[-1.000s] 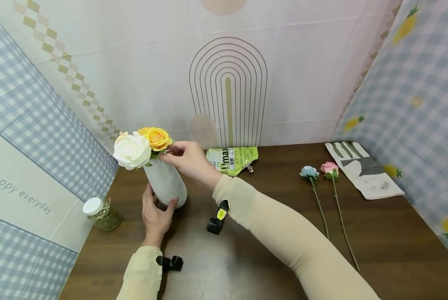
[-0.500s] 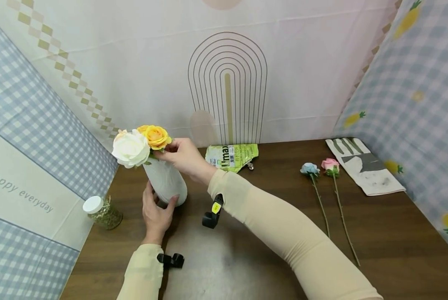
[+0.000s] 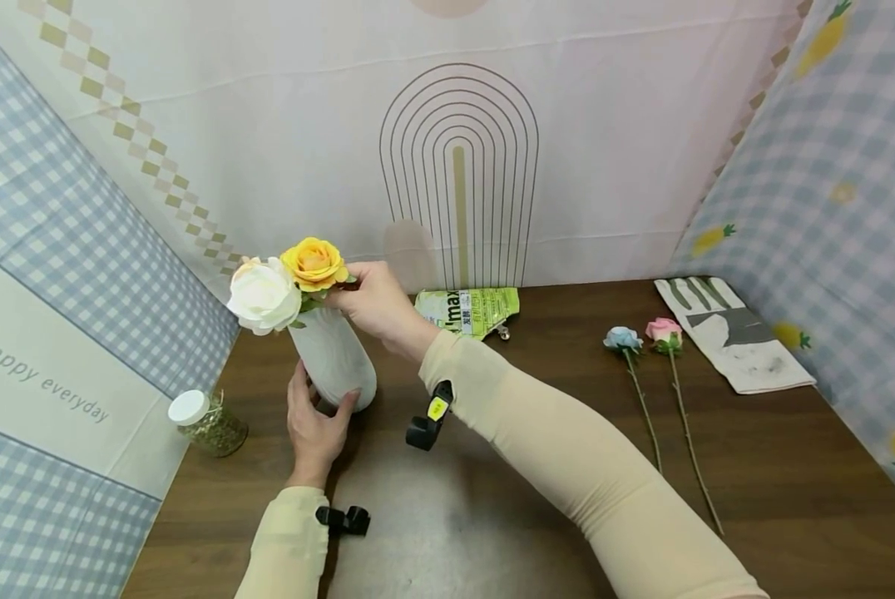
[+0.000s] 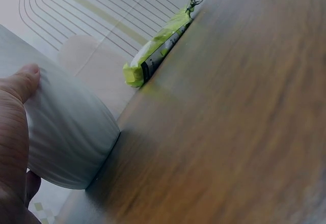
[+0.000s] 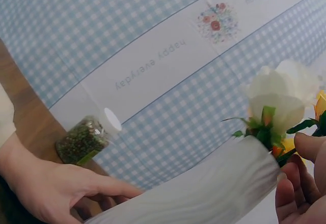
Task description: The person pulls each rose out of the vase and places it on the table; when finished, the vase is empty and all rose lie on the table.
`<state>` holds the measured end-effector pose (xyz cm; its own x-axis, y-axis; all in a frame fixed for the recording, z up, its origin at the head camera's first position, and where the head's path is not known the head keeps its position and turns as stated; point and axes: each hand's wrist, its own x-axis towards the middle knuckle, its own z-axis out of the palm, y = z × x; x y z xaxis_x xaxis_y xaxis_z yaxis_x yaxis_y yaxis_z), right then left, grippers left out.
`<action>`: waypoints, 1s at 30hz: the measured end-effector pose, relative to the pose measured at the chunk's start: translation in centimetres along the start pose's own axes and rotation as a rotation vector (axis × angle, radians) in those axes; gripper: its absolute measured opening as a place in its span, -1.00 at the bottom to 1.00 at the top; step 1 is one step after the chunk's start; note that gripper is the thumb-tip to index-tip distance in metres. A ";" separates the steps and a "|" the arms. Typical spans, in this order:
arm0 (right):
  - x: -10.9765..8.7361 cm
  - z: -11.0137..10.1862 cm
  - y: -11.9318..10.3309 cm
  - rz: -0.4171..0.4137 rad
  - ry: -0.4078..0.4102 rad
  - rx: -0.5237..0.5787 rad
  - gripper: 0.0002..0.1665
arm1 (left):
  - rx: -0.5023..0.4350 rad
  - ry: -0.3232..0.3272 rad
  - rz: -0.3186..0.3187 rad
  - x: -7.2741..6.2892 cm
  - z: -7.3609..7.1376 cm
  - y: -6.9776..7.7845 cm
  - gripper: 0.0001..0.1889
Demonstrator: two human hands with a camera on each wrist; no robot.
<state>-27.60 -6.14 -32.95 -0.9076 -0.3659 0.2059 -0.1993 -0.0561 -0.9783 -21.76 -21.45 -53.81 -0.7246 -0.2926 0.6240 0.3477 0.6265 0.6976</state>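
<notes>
A white vase (image 3: 335,358) with a rippled surface stands on the table, and my left hand (image 3: 315,433) grips its lower part, thumb on the near side. At the vase mouth a large white flower (image 3: 264,296) leans left beside a yellow rose (image 3: 316,264). My right hand (image 3: 376,306) pinches the yellow rose just under its bloom, right above the vase rim. In the right wrist view, the fingertips (image 5: 307,145) close on a green stem there, and more yellow petals (image 5: 288,144) show behind it. The stems' lower ends are hidden inside the vase.
A jar (image 3: 214,426) of dried green pieces with a white lid stands left of the vase. Behind lies a green packet (image 3: 470,312). On the right lie a blue rose (image 3: 623,339), a pink rose (image 3: 665,331) and a folded printed cloth (image 3: 732,337).
My right hand and the yellow rose have risen slightly, so the bloom now sits higher above the vase rim. The left hand keeps its grip on the vase.
</notes>
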 end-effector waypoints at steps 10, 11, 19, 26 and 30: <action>-0.3 -0.6 -1.9 -0.054 -0.019 0.004 -0.65 | 0.010 -0.003 -0.008 0.0 0.0 0.1 0.00; -0.4 -0.7 -2.0 -0.051 -0.023 -0.003 -0.65 | 0.010 -0.004 -0.009 0.0 0.0 0.1 0.00; -0.4 -1.0 -1.2 -0.068 -0.034 -0.079 -0.67 | -0.003 -0.021 -0.015 0.1 -0.2 0.3 0.00; -0.1 -1.3 -0.2 -0.099 -0.059 -0.146 -0.66 | -0.005 -0.015 -0.012 0.0 -0.2 0.3 0.00; 0.0 -1.3 0.1 -0.134 -0.050 -0.224 -0.65 | 0.001 -0.018 -0.019 0.0 -0.2 0.3 0.00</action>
<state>-28.12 -4.94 -32.99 -0.8494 -0.4148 0.3263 -0.3982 0.0978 -0.9121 -21.53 -21.42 -53.57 -0.7420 -0.2912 0.6038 0.3333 0.6213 0.7092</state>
